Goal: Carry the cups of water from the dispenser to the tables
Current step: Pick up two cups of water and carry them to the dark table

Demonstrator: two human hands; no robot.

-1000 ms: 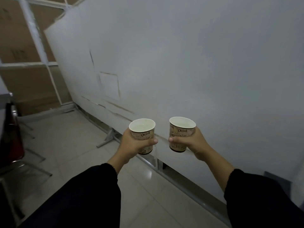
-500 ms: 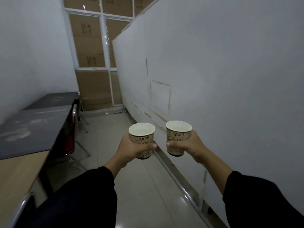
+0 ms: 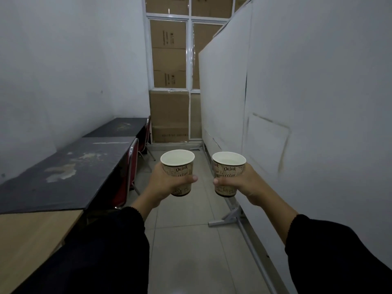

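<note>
a: what are the hands doing?

b: each hand is wrapped around one paper cup. the left hand is closed around the lower half of the left cup, thumb across the front. the right hand grips the right cup the same way, thumb pointing inward.

a: how are the cups held?

b: both are upright, side by side at about the same height, apart from each other and not touching. each is patterned brown with the words "drink coffee" on it, and pale liquid shows near the rim inside.

a: and around them?

b: black sleeves cover both forearms. the cups are held out in the air above a tiled floor in a narrow aisle. to the left, against a white wall, stands a row of tables: a light wooden table nearest, then two dark tables with worn patches, and red chairs tucked in. to the right runs a white partition on metal feet. at the far end, stacked cardboard boxes sit behind a white window frame.
</note>
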